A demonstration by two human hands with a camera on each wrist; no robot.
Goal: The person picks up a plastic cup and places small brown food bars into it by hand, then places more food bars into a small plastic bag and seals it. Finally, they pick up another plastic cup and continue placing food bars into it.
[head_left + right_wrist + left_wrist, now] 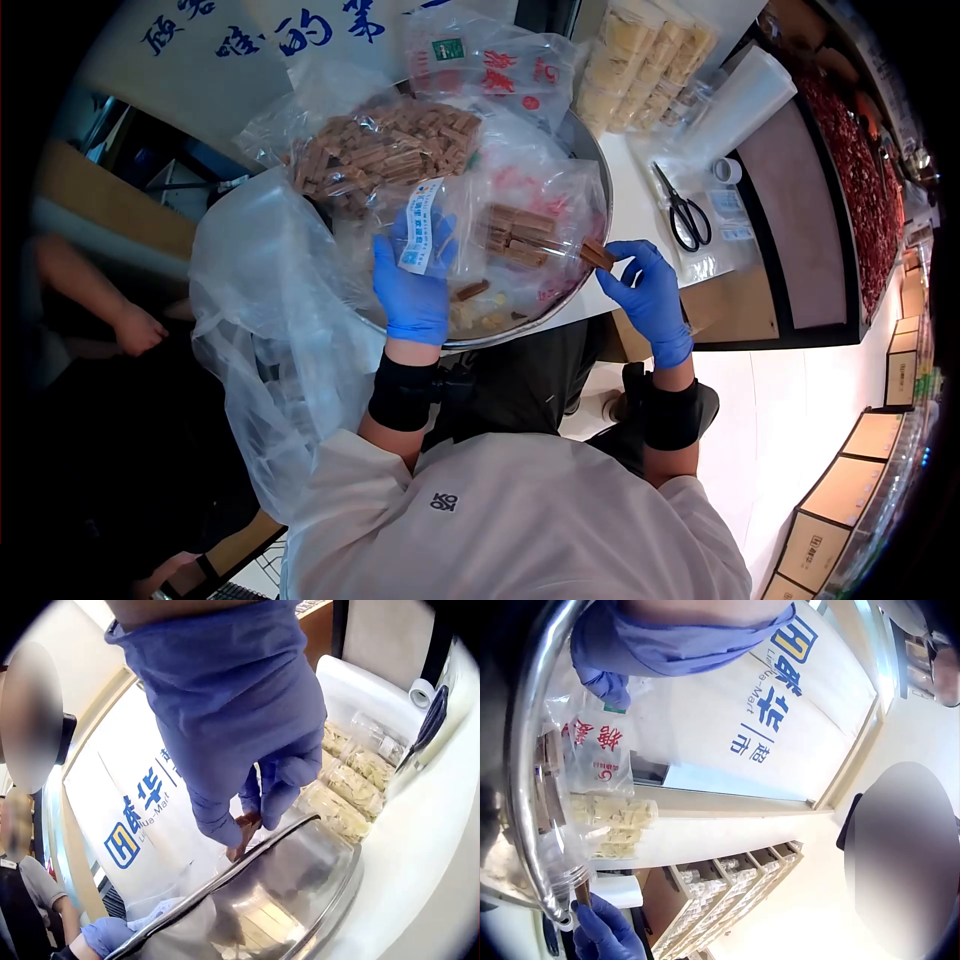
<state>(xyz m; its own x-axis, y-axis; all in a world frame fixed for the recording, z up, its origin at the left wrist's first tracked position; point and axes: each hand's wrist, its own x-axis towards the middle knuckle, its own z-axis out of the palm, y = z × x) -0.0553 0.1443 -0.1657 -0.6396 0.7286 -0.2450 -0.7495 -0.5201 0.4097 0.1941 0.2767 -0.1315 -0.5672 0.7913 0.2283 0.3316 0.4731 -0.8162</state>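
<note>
Both hands wear blue gloves. My left hand [414, 295] grips the base end of a clear plastic jar [470, 225] lying on its side over a large round metal pan [607, 190]. The jar carries a white and blue label [419, 228], and brown sticks [520, 232] lie inside it. At the jar's mouth, my right hand [648, 290] pinches a few brown sticks [597, 254] between thumb and fingers. In the right wrist view the pinched sticks [244, 831] show just above the pan's rim. Most of my left hand's grip is hidden in its wrist view.
A clear bag full of brown sticks [390, 150] sits in the pan's far left. Right of the pan are black scissors [688, 215], a tape roll [727, 171], a plastic roll [745, 105] and jars of pale slices [640, 65]. Another person's arm [100, 290] shows at left.
</note>
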